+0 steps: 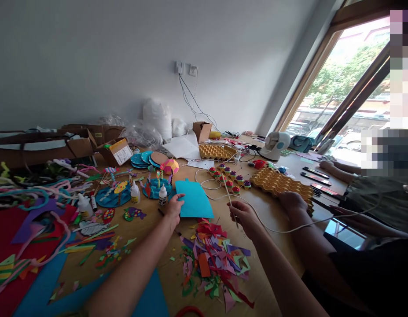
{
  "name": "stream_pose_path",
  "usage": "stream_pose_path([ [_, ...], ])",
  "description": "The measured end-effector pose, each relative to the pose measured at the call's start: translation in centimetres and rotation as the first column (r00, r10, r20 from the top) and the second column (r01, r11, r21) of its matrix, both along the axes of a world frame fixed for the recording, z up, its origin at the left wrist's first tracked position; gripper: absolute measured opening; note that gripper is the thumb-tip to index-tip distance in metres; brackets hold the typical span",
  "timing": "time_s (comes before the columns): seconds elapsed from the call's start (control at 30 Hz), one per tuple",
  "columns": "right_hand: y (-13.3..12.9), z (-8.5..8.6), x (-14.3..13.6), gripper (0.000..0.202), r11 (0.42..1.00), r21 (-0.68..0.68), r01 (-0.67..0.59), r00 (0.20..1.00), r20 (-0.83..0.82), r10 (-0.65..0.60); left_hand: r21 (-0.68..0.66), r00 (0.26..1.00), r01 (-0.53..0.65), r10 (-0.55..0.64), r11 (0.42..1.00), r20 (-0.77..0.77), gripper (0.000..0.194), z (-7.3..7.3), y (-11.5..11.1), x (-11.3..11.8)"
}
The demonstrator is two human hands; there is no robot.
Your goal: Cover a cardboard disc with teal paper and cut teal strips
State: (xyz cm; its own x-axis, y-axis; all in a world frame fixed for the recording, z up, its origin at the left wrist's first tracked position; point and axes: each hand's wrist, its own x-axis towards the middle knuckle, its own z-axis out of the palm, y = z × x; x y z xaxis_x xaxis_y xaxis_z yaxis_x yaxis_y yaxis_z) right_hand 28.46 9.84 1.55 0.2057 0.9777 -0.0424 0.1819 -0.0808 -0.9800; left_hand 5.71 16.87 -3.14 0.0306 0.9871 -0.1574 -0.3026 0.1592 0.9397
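Blue paper point(194, 200) sits over the table point(141, 222). Just left, a glue bottle point(162, 196) stands beside the left hand point(175, 211); a careless nudge could tip it. Fingers and thumb pinch the paper's left edge. Scraps point(204, 265) might scatter if brushed. The right hand point(246, 218) pinches a stick point(228, 193), which the nearby cord point(277, 230) could snag.

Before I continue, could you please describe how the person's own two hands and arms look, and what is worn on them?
The left hand and the right hand are bare, without gloves. No sleeve covers the left forearm or the right forearm along most of its visible length. I see no watch or bracelet; small rings I cannot judge.
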Motion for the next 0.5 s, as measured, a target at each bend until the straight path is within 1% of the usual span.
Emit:
stream_pose_path([
  [0.1, -0.1, -0.4, -0.8, 0.019, 0.998, -0.017, -0.056, 0.992, 0.114, 0.057, 0.009, 0.999, -0.029, 0.029, 1.000, -0.046, 0.031, -0.3, 0.4, -0.5],
  [0.2, 0.2, -1.2, -1.3, 0.012, 0.997, -0.015, -0.076, 0.960, 0.270, 0.077, 0.035, 0.993, -0.046, 0.050, 0.998, -0.107, 0.031, -0.4, 0.2, -1.0],
  [0.27, 0.5, -1.6, -1.4, 0.009, 0.997, 0.009, -0.073, 0.923, 0.379, 0.064, 0.066, 0.987, -0.048, 0.057, 0.997, -0.152, 0.031, -0.3, -0.1, -1.4],
  [0.37, 1.2, -1.9, -1.3, 0.011, 0.996, 0.047, -0.079, 0.858, 0.511, 0.044, 0.118, 0.975, -0.045, 0.070, 0.992, -0.211, 0.030, 0.0, -0.7, -1.9],
  [0.5, 2.0, -2.1, -1.5, 0.012, 0.993, 0.066, -0.101, 0.790, 0.611, 0.040, 0.175, 0.958, -0.027, 0.076, 0.984, -0.278, 0.030, 0.7, -2.1, -2.4],
])
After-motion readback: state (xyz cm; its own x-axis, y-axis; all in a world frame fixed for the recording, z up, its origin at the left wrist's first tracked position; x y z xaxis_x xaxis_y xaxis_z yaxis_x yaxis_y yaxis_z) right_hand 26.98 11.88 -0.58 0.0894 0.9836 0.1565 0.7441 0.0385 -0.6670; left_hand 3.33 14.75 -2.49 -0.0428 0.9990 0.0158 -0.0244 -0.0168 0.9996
